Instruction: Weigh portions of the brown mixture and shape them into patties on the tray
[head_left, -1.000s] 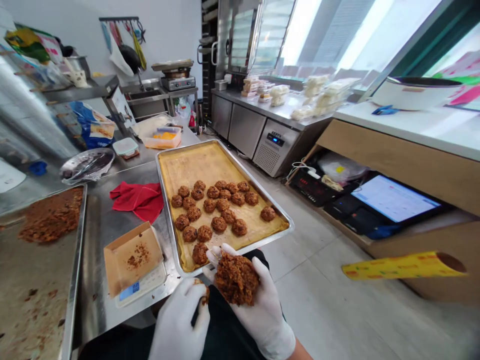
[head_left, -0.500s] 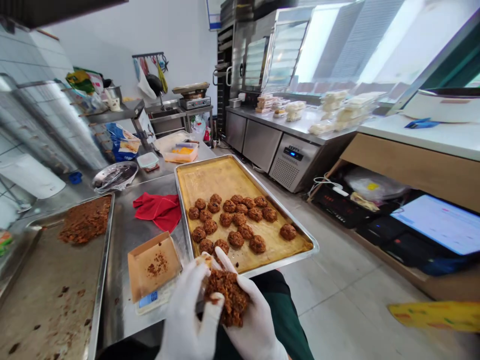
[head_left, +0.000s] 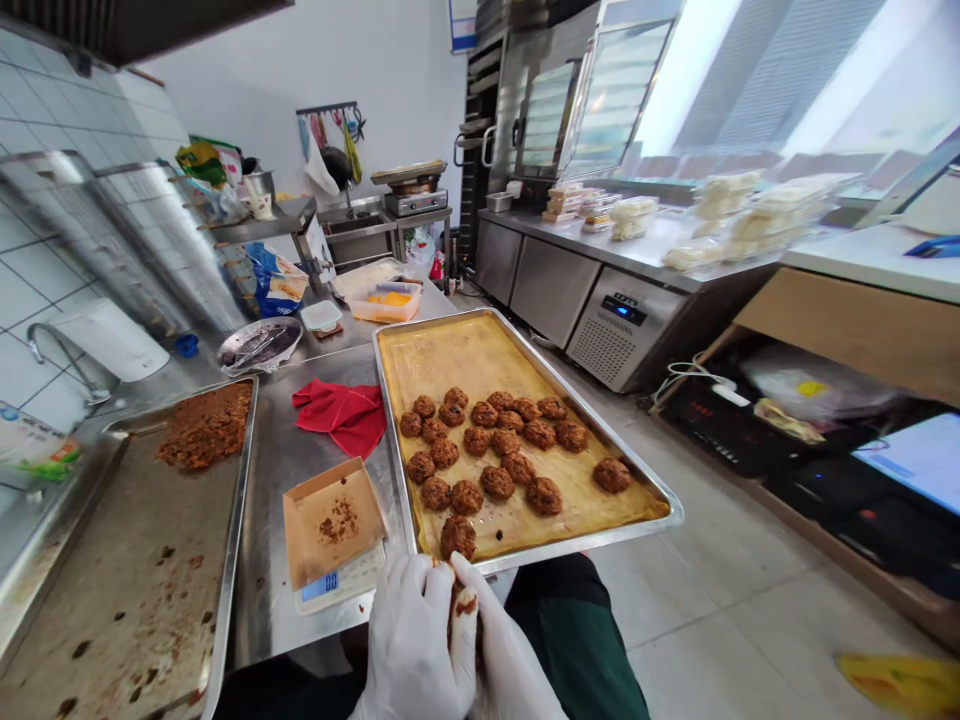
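My left hand [head_left: 416, 630] and my right hand [head_left: 506, 640], both in white gloves, are pressed together at the bottom centre. Between them is a lump of brown chunky mixture [head_left: 453, 615], mostly hidden by the fingers. Brown smears mark the left thumb. Just beyond the fingertips, a round brown ball [head_left: 458, 537] shows at the near edge of the baking tray [head_left: 442, 350]. Several similar balls [head_left: 497, 482] lie on the tray's yellowish lining. To the left, a cardboard tray [head_left: 334, 515] with crumbs rests on a small scale [head_left: 341, 583] reading 0.0.
A second metal tray [head_left: 172, 540] at left holds a brown mass of mixture [head_left: 210, 425] and scraps. A red cloth [head_left: 343, 415] lies between the trays. Behind are a plastic-covered bowl [head_left: 259, 345] and an orange-filled container [head_left: 386, 300]. A steel counter [head_left: 555, 270] stands across the aisle.
My hands have closed together over the lump, which was widely exposed before. A ball at the tray's near edge now shows beyond the fingertips. The view has swung slightly left.
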